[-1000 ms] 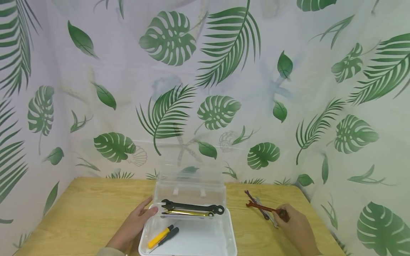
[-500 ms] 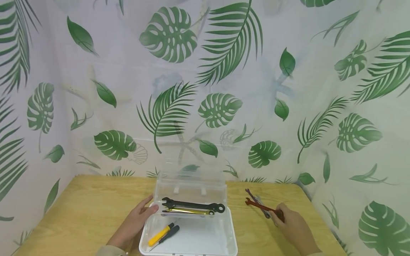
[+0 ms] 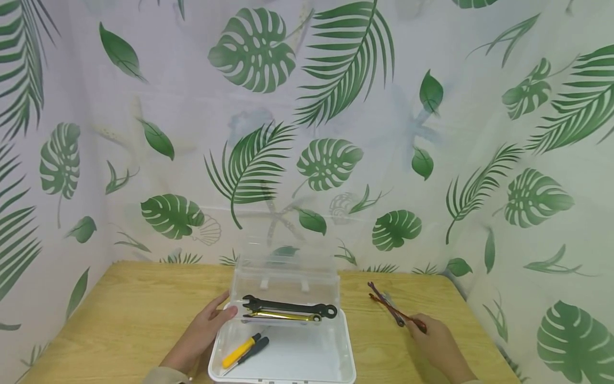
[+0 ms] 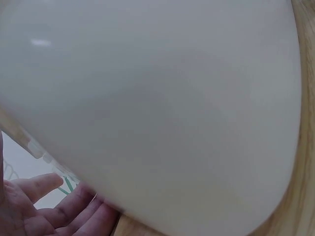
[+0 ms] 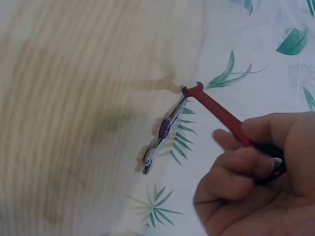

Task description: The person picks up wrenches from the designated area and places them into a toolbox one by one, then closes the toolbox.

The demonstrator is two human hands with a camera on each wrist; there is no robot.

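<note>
My left hand (image 3: 204,335) holds the left side of a white toolbox (image 3: 347,349), its thumb over the rim. The box's pale outer wall (image 4: 162,108) fills most of the left wrist view. On the raised clear tray lie a black combination wrench (image 3: 290,307) and a gold one (image 3: 288,316). Below them, inside the box, are a yellow-handled screwdriver (image 3: 241,352) and a black-handled one (image 3: 254,351). My right hand (image 3: 438,341) pinches a red combination wrench (image 5: 221,114) by one end, just above a purple wrench (image 3: 384,301) and a silver wrench (image 5: 147,162) on the table.
The toolbox's clear lid (image 3: 288,264) stands raised at the back. A wooden table (image 3: 144,298) carries everything. Leaf-printed sheeting (image 3: 307,106) hangs behind it and along both sides.
The red wrench has rolled in my right hand and now shows its edge, its open end slightly lower. My right hand has shifted a little. The left hand and toolbox stay put.
</note>
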